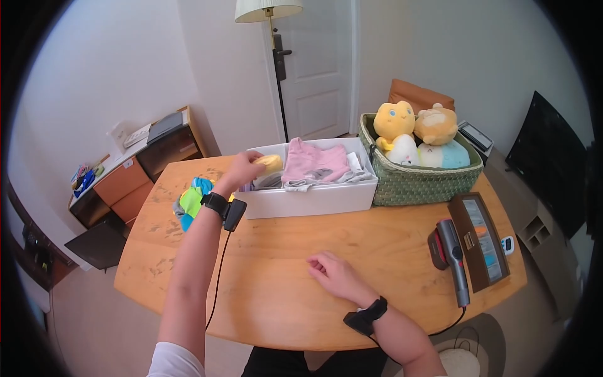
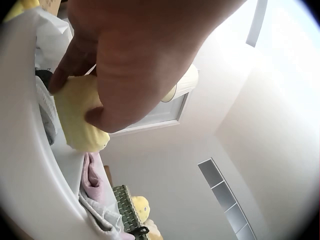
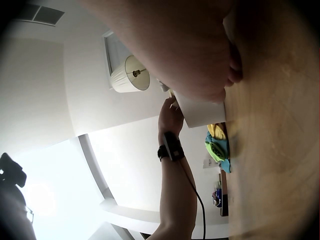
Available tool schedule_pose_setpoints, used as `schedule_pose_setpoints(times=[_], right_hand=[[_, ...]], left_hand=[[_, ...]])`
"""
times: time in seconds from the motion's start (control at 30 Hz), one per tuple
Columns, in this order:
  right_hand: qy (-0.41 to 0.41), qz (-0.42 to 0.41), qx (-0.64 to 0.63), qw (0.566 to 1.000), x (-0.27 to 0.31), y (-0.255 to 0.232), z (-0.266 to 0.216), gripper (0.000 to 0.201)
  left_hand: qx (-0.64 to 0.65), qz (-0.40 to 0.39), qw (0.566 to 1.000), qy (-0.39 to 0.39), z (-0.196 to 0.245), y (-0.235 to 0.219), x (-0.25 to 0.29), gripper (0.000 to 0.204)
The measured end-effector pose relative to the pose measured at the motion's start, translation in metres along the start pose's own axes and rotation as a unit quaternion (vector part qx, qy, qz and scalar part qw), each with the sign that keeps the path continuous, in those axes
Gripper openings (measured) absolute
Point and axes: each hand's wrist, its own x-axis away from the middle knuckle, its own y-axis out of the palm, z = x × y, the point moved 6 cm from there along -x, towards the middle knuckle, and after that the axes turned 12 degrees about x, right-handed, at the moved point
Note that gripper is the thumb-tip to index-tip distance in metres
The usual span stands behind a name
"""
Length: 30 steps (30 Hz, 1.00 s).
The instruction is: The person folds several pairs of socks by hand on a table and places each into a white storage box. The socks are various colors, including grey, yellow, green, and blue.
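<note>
My left hand [image 1: 242,171] pinches a folded yellow cloth [image 1: 270,164] over the left part of a white box [image 1: 311,204]. In the left wrist view the thumb and fingers grip the yellow cloth [image 2: 80,115] from two sides, above grey fabric [image 2: 47,112]. Pink clothing [image 1: 316,160] and grey-white pieces lie in the box to the right of it. My right hand [image 1: 339,276] rests on the table with its fingers loosely curled, holding nothing.
Green and blue cloths [image 1: 193,202] lie left of the box. A green woven basket [image 1: 427,188] of plush toys stands right of it. A grey handheld appliance [image 1: 453,261] and a brown lidded case [image 1: 478,242] sit at the table's right.
</note>
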Motion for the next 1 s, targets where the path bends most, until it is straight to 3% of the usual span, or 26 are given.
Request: schedule_pose_setpoints(times=[0.07, 0.1, 0.13, 0.17, 0.23, 0.27, 0.33, 0.43, 0.63, 0.77, 0.83, 1.0], right_hand=[[-0.013, 0.004, -0.001, 1.000, -0.001, 0.001, 0.000, 0.020], [-0.010, 0.004, 0.000, 1.000, -0.001, 0.002, 0.001, 0.020], [-0.012, 0.002, 0.001, 1.000, -0.001, 0.002, 0.001, 0.020], [-0.013, 0.001, 0.001, 1.000, -0.001, 0.002, 0.002, 0.019], [-0.013, 0.000, 0.002, 1.000, -0.001, 0.001, 0.001, 0.019], [-0.015, -0.001, -0.001, 1.000, 0.000, 0.001, 0.000, 0.018], [-0.014, -0.002, -0.003, 1.000, 0.001, 0.002, -0.001, 0.018], [-0.021, -0.008, 0.002, 1.000, 0.000, 0.004, 0.000, 0.018], [-0.034, -0.007, -0.001, 0.999, -0.001, 0.004, -0.002, 0.017], [-0.039, -0.008, 0.003, 0.999, 0.000, 0.002, -0.003, 0.015], [-0.040, -0.009, 0.003, 0.999, 0.000, 0.002, -0.003, 0.015], [-0.046, -0.009, 0.018, 0.999, 0.001, 0.003, -0.001, 0.014]], left_hand=[[0.027, 0.023, 0.999, 0.041, -0.009, 0.000, -0.018, 0.045], [-0.105, 0.093, 0.969, 0.203, -0.004, -0.001, -0.026, 0.044], [-0.232, 0.158, 0.892, 0.354, 0.008, 0.002, -0.019, 0.044], [-0.229, 0.157, 0.893, 0.354, 0.002, 0.001, -0.022, 0.044], [-0.203, 0.088, 0.943, 0.248, -0.012, 0.006, -0.034, 0.042], [-0.203, 0.084, 0.943, 0.248, -0.008, 0.008, -0.034, 0.042], [-0.121, -0.010, 0.991, 0.051, -0.023, 0.008, -0.034, 0.045], [-0.093, -0.045, 0.995, -0.010, -0.021, 0.016, -0.012, 0.050], [-0.282, -0.071, 0.953, 0.082, -0.015, 0.026, -0.011, 0.051], [-0.255, -0.079, 0.961, 0.070, -0.014, 0.030, -0.022, 0.058], [-0.244, -0.054, 0.947, 0.201, -0.010, 0.033, -0.029, 0.056], [-0.163, -0.010, 0.973, 0.165, -0.013, 0.029, -0.021, 0.050]])
